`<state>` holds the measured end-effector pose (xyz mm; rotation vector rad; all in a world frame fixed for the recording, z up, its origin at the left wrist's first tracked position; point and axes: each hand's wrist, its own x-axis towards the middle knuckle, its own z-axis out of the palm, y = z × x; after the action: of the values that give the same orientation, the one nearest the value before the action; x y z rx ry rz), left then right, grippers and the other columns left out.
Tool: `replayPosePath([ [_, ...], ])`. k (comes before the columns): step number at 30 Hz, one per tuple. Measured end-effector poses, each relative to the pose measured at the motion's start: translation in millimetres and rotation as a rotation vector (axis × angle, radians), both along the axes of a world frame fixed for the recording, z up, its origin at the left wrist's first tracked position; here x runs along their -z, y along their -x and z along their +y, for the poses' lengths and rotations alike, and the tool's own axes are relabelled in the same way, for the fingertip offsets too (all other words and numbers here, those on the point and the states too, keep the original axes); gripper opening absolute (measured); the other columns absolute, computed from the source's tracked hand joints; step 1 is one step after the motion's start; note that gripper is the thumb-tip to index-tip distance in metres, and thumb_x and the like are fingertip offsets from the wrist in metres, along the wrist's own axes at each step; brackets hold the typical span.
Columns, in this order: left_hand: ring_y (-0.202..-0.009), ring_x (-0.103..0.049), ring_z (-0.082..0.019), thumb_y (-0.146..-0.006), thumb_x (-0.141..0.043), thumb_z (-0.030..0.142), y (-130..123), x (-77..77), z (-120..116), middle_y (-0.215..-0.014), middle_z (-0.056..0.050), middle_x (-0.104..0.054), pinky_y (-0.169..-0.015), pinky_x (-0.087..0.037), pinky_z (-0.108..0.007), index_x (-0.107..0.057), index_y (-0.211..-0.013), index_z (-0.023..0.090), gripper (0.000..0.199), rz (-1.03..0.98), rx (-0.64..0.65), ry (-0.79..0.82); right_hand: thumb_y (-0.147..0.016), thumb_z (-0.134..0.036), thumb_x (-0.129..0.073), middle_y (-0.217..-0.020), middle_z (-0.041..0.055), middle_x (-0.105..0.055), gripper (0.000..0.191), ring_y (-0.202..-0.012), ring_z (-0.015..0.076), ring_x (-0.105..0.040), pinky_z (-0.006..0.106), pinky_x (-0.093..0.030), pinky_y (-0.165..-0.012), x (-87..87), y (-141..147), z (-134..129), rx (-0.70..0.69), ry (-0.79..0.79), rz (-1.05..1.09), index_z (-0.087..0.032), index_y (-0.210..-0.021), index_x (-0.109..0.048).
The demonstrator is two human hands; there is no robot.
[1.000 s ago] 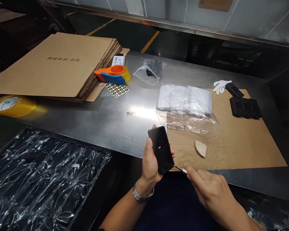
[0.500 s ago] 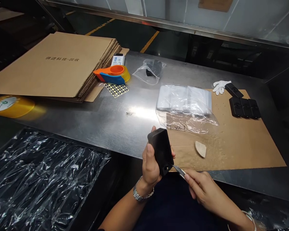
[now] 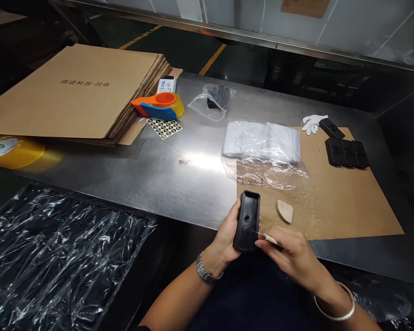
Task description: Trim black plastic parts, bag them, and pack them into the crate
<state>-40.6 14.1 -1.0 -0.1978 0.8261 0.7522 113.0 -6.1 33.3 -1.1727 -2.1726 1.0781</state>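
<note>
A black rectangular plastic housing [image 3: 247, 220] lies in my left hand [image 3: 227, 232], its hollow inside turned up toward me and a small round hole near its middle. My left fingers wrap round its left side and back. Pinched in my right hand [image 3: 288, 248] is a small knife [image 3: 269, 238] with a pale handle. Its thin blade reaches over the right edge of the housing; whether it touches the plastic is hard to tell. Just beyond my right hand, a tan wedge-shaped block [image 3: 284, 211] rests on the cardboard sheet [image 3: 345, 197].
Several black housings [image 3: 347, 153] and a white glove [image 3: 312, 124] sit at the right. Clear plastic bags [image 3: 262, 142] lie mid-table. Toward the left are a tape dispenser [image 3: 158, 105], a sticker sheet [image 3: 164, 128], stacked cardboard [image 3: 79, 101] and a tape roll [image 3: 15, 151]. Black film [image 3: 55, 262] covers something below left.
My left hand has moved right and turned the housing, so its hollow side now faces me. The knife has shifted from the lower corner to the right edge.
</note>
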Motion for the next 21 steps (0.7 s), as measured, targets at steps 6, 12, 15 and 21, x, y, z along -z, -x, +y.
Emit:
replayPosePath([
  [6,-0.048,-0.054,-0.009,-0.084,-0.048,0.044,-10.5,-4.0,-8.3,-0.056,-0.001,-0.059,-0.049,-0.042,-0.019,-0.058,-0.066,0.013,0.038,0.048,-0.038,0.027,-0.086,-0.039,-0.052,-0.058,-0.0032,-0.052,0.030,-0.052,0.0088,-0.045,0.022,-0.029,-0.049,-1.5,11.6,4.5,-0.113,-0.096,-0.218,-0.018,-0.065,-0.049],
  [12,-0.049,-0.055,-0.010,-0.082,-0.052,0.044,-14.3,1.5,-12.8,-0.059,-0.001,-0.062,-0.051,-0.042,-0.021,-0.060,-0.067,0.013,0.036,-0.005,0.000,0.042,-0.086,-0.034,-0.054,-0.060,-0.0023,-0.058,0.025,-0.053,0.0091,-0.052,0.021,-0.031,-0.049,-2.1,14.2,5.5,-0.168,-0.126,-0.290,-0.018,-0.066,-0.051],
  [15,-0.044,-0.052,-0.010,-0.079,-0.054,0.047,-16.6,4.5,-14.0,-0.053,-0.001,-0.059,-0.045,-0.039,-0.021,-0.058,-0.061,0.013,0.039,-0.005,0.042,0.073,-0.086,-0.032,-0.055,-0.061,-0.0016,-0.059,0.024,-0.055,0.0098,-0.054,0.021,-0.033,-0.051,0.6,12.6,5.0,-0.224,-0.132,-0.286,-0.017,-0.067,-0.053],
  [21,-0.043,-0.053,-0.010,-0.083,-0.048,0.046,-16.6,-0.1,-15.4,-0.050,-0.001,-0.058,-0.043,-0.041,-0.020,-0.056,-0.059,0.014,0.041,-0.007,0.061,0.125,-0.089,-0.027,-0.047,-0.064,0.0006,-0.058,0.022,-0.058,0.0111,-0.053,0.022,-0.036,-0.055,2.2,9.9,1.4,-0.251,-0.135,-0.222,-0.016,-0.072,-0.056],
])
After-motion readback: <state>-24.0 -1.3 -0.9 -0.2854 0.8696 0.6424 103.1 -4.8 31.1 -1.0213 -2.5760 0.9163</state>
